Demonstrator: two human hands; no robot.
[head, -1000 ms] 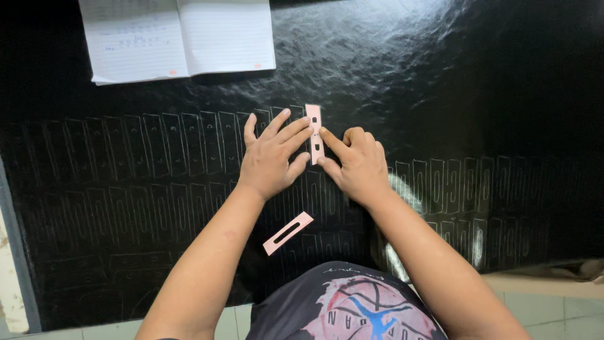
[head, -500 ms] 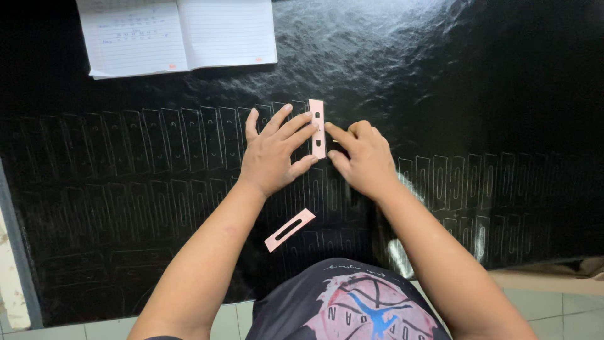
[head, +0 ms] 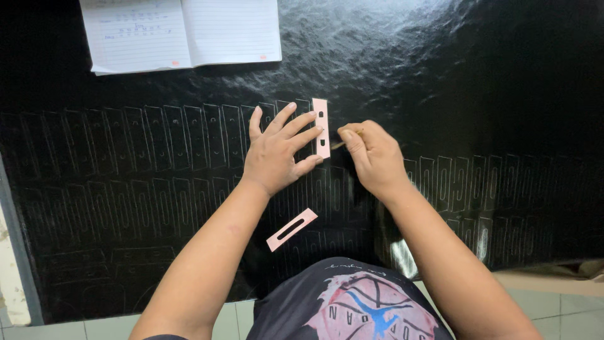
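A large black sheet (head: 440, 88) covers the surface, marked with rows of traced narrow outlines. My left hand (head: 277, 151) lies flat with fingers spread, its fingertips pressing a pink slotted template strip (head: 321, 128) that stands upright on the sheet. My right hand (head: 371, 157) is curled around a thin marking tool (head: 338, 145) whose tip meets the right edge of that strip. A second pink template strip (head: 291, 229) with a long slot lies loose and tilted on the sheet, nearer to my body.
An open lined notebook (head: 182, 31) rests at the far left of the sheet. A pale tiled floor (head: 553, 302) shows at the bottom right. A pale strip (head: 12, 271) runs along the sheet's left edge.
My right hand has slid off the pink strip to its right side, now holding the marking tool at the strip's edge. The left hand stays pressed on the strip.
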